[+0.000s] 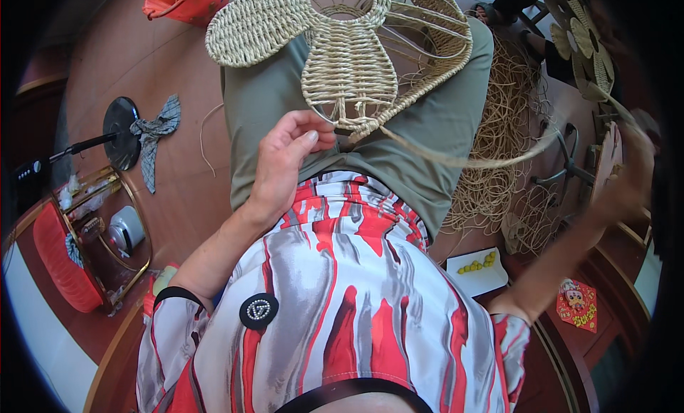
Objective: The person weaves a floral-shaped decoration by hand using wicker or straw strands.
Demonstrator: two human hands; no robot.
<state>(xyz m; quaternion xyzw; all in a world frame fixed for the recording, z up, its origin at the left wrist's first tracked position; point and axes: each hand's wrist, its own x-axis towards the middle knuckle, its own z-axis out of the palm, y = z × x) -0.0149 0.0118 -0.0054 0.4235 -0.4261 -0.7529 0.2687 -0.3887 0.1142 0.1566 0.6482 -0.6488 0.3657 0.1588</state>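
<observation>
A flower-shaped woven straw piece (349, 64) lies across my lap, with wide petals round an open ring and a thick braided rim at its right side. My left hand (285, 153) is closed at the near tip of the middle petal, thumb and fingers pinching its wire edge. From that tip a straw cord (467, 160) sags out to the right. Far out at the right, my right hand (630, 157) is raised and smeared by motion, and the cord runs up toward it. Its fingers seem closed round the cord, though the grip itself is blurred.
Loose straw cord (495, 142) lies heaped on the floor right of my knee. A red bag (187, 3) stands at the far left, a round black stand base (122, 133) with a checked cloth (158, 128) below it. Another person's woven piece (583, 39) shows at the far right.
</observation>
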